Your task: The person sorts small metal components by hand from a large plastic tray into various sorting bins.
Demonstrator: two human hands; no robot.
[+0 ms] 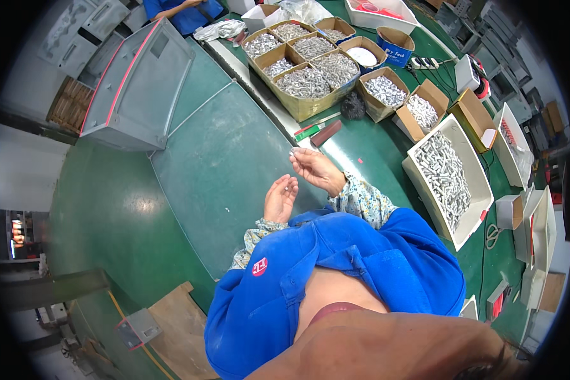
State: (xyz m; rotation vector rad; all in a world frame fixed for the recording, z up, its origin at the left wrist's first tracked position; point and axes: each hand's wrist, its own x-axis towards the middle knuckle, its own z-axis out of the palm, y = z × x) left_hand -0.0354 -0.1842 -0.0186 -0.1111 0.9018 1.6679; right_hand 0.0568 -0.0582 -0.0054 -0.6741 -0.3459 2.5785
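Observation:
My left hand (pixel 280 199) is raised in front of my chest with its fingers curled and closed. A small pale glint shows at its fingertips, too small to name. Just to its right and a little farther away, my right hand (pixel 318 171) pinches a small silvery metal part (pixel 292 152) between thumb and finger. The two hands are close together but apart. Beneath them lies the green work surface (pixel 234 164). Beyond my right hand, a dark red block (pixel 326 133) and a green-handled brush (pixel 307 132) rest on the bench.
A divided cardboard box (pixel 304 104) full of small metal parts stands at the far side. Smaller cartons (pixel 385 95) and a large white bin (pixel 449 180) of silvery parts line the right. A grey metal cabinet (pixel 142 88) is at the left. Scissors (pixel 493 237) lie at right.

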